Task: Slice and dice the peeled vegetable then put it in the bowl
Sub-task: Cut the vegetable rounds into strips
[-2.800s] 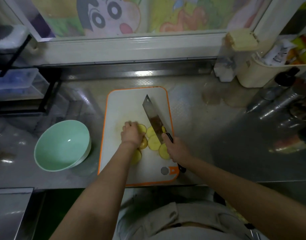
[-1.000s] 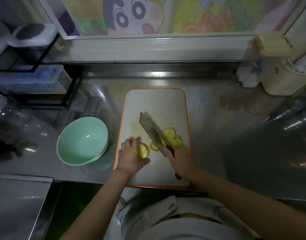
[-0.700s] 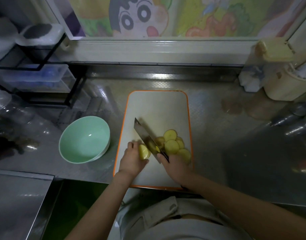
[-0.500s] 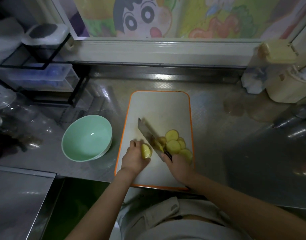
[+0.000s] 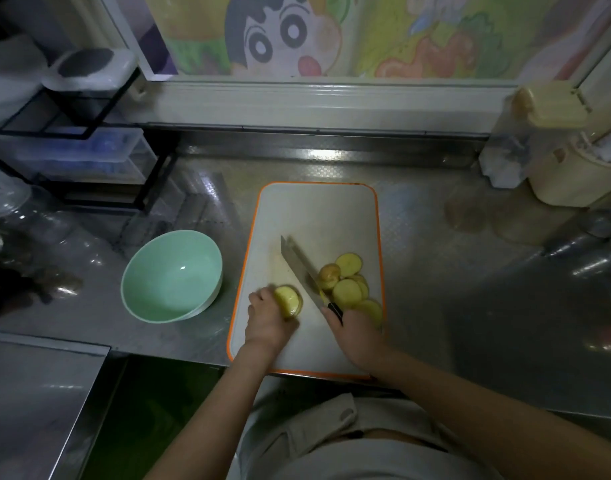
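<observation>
Head view.
- Cutting board [image 5: 317,216]: white with an orange rim, on the steel counter.
- Left hand [image 5: 267,323]: fingers curled round a small potato piece [image 5: 289,301] near the board's left edge.
- Right hand [image 5: 354,336]: fingers wrapped round the handle of the knife [image 5: 302,271]. The blade slants between the piece and the loose slices [image 5: 347,289] heaped to its right.
- Bowl [image 5: 172,275]: green, left of the board, nothing in it.
- Risk: the short piece could slip under the blade, bringing the edge onto the nearby fingertips.
</observation>
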`<act>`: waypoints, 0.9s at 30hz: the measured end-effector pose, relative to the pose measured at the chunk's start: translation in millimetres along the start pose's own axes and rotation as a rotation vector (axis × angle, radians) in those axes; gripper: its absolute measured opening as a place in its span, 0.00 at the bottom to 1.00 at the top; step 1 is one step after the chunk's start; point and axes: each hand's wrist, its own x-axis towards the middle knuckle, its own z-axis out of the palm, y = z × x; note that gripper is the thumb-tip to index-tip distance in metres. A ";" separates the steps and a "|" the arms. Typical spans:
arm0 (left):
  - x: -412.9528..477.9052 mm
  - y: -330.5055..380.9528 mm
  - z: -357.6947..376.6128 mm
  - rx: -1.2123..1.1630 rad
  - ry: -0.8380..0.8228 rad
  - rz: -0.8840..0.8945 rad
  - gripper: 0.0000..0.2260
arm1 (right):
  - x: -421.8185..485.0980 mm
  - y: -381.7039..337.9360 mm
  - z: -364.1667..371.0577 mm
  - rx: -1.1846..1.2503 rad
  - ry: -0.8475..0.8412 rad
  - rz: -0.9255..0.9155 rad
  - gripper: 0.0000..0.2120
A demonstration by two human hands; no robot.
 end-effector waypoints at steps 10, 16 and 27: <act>3.1 11.4 4.6 -0.168 -0.086 -0.023 0.30 | 0.5 -4.7 12.5 -0.044 -0.027 -0.017 0.22; 1.7 7.3 -3.7 -0.142 -0.053 0.043 0.32 | 4.9 -1.6 2.6 0.012 -0.018 -0.033 0.20; 2.0 9.0 -3.9 -0.219 0.050 0.096 0.18 | 5.6 -4.2 -4.3 0.037 0.035 -0.071 0.18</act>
